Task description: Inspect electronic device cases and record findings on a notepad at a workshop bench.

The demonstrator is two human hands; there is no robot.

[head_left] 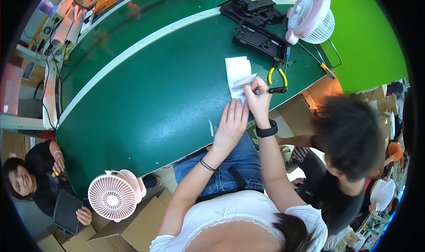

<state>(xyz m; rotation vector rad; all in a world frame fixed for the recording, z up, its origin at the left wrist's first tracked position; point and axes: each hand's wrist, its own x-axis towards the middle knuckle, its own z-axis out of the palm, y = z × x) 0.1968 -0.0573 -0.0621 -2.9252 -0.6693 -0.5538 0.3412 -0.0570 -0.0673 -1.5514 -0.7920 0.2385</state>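
A small white notepad lies near the table's edge in front of me, one leaf lifted and some writing on the lower page. My left hand rests with fingers stretched out over the pad's lower edge. Closed above the pad's right side, my right hand grips a dark, glossy pen-shaped tool, its thick end pointing right. Whether it is a pen or a screwdriver I cannot tell. Just beyond that hand lie yellow-handled pliers.
Open black plastic cases sit at the back right, beside a pink fan and an orange-handled screwdriver. Another fan stands at the lower left. One person sits close on my right; another, at far left, holds a black panel.
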